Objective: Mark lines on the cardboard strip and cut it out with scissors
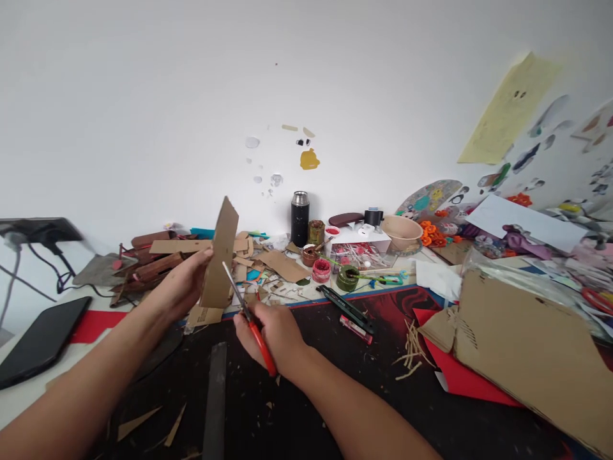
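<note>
In my left hand [190, 281] is a piece of brown cardboard [221, 255], held upright above the desk with its narrow end up. My right hand [275, 332] is closed around a pair of scissors [263, 348] with red handles. The scissors' blades [233, 281] point up and to the left, close by the cardboard's right edge; whether they touch it I cannot tell. Below my hands, a dark ruler-like strip [215, 396] lies on the black mat [297, 415]. Thin cardboard offcuts [138, 423] are scattered to its left.
A black phone [43, 342] lies at the left. Behind my hands are cardboard scraps [282, 263], a black thermos [299, 220], open paint jars [347, 277] and a box cutter [345, 308]. A large cardboard sheet [531, 351] leans over red paper [460, 370] at the right.
</note>
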{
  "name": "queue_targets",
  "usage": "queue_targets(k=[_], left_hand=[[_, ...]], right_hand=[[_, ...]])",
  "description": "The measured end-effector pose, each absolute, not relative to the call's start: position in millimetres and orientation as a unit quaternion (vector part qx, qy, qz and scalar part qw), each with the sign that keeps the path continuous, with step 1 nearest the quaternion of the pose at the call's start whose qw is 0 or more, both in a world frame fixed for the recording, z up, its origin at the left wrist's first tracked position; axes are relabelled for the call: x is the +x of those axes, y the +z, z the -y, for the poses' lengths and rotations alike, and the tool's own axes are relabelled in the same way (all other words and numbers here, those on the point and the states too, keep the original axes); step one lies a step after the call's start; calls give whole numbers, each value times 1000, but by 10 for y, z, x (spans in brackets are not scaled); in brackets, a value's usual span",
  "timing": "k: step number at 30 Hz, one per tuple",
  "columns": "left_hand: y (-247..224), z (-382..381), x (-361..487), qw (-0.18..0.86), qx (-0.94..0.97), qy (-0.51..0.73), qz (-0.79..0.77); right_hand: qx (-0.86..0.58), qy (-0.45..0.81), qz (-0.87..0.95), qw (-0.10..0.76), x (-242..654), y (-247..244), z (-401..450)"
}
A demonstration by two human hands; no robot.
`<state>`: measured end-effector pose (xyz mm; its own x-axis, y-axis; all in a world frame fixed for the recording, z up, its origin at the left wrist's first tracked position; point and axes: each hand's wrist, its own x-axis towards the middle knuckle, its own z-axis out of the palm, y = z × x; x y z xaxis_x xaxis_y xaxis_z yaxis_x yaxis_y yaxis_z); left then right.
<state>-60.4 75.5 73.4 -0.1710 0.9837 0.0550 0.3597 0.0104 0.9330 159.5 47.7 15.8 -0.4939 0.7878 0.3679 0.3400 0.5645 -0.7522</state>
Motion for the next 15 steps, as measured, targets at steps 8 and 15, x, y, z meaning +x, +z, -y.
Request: queue_targets(k=[8,15], left_hand=[[638,-467,-585,568,291,538,-550],[531,-396,-462,555,352,512,-553]], right_hand=[[-354,469,699,408,1608,33,-542],[-381,628,560,383,1562,-5,-616]])
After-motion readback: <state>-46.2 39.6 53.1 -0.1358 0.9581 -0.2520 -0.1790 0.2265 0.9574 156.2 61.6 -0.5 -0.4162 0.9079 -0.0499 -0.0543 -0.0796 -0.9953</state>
